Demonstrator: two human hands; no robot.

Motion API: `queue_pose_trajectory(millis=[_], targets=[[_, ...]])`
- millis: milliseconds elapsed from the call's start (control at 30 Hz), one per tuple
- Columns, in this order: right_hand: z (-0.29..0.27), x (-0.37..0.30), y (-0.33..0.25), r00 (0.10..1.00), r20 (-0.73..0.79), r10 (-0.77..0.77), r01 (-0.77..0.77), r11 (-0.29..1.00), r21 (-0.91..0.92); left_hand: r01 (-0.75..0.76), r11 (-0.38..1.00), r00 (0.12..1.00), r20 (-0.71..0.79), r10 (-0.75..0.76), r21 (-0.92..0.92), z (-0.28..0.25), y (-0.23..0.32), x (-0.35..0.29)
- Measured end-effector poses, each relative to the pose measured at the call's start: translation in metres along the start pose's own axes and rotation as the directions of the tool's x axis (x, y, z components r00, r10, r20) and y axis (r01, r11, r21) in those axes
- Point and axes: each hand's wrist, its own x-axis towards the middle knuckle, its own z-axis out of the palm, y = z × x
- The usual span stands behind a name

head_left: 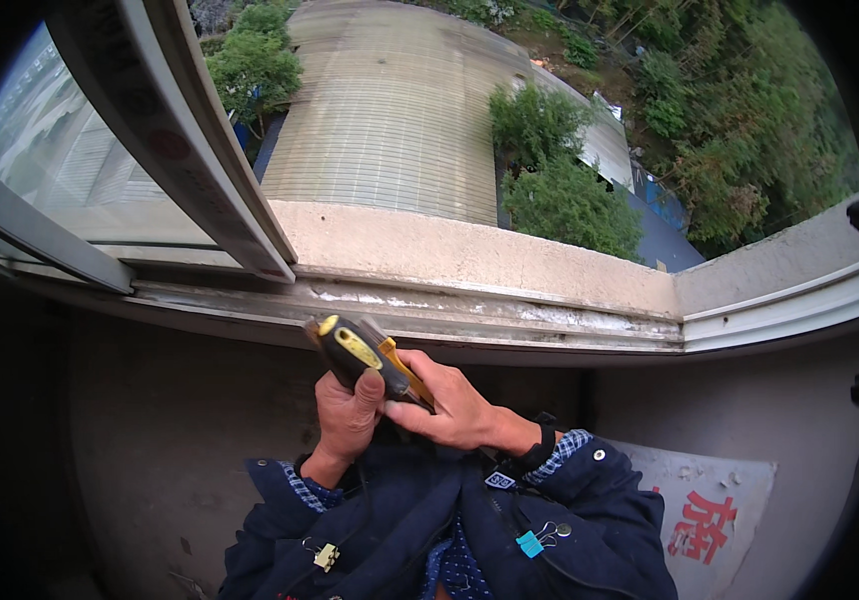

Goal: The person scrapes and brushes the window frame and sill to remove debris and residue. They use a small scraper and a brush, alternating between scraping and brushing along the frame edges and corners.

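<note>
Landmark: window sill track [470, 315], a grey metal channel running across the wall below the open window.
Left hand: left hand [348, 415] sits just below the sill track, fingers wrapped tight around the black-and-yellow tool handle [350, 350].
Right hand: right hand [450, 405] lies just right of the left hand, below the sill track, fingers pressed onto a yellow part [405, 375] beside the handle.
Tool position: handle butt points up, its end just short of the sill track; the working end is hidden behind the hands.
Window sash: sash frame [190, 150] leans up and left from the sill track.
Containers: none can be made out.
Sleeves: dark blue jacket [430, 520] under the hands, well below the sill track, with small binder clips [535, 540] fastened on it.
Wall sign: white panel [710, 515] with red characters, below the sill track at right.
</note>
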Motion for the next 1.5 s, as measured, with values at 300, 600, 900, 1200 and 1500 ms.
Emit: queue_pose_trajectory(millis=[300,600,900,1200,1500], targets=[[0.001,0.006,0.014,0.994,-0.013,-0.112,0.111,0.993,-0.039,-0.148,0.963,0.983,0.142,0.118,0.227,-0.004,0.000,0.004],[-0.021,-0.005,0.020,0.996,0.068,-0.049,0.042,0.993,0.111,0.094,0.977,0.973,0.188,-0.131,0.194,0.000,0.008,-0.004],[-0.037,-0.022,0.026,0.994,0.096,-0.056,0.041,0.987,0.158,-0.200,0.907,0.950,0.301,0.086,0.371,0.020,0.003,-0.002],[-0.060,-0.031,0.032,0.980,0.118,-0.159,0.167,0.984,-0.062,-0.069,0.896,0.932,0.349,-0.099,0.439,0.029,0.007,-0.004],[-0.065,-0.040,0.044,0.984,0.002,-0.178,0.178,0.984,0.029,-0.314,0.723,0.922,0.379,0.078,0.615,0.047,-0.011,0.004]])
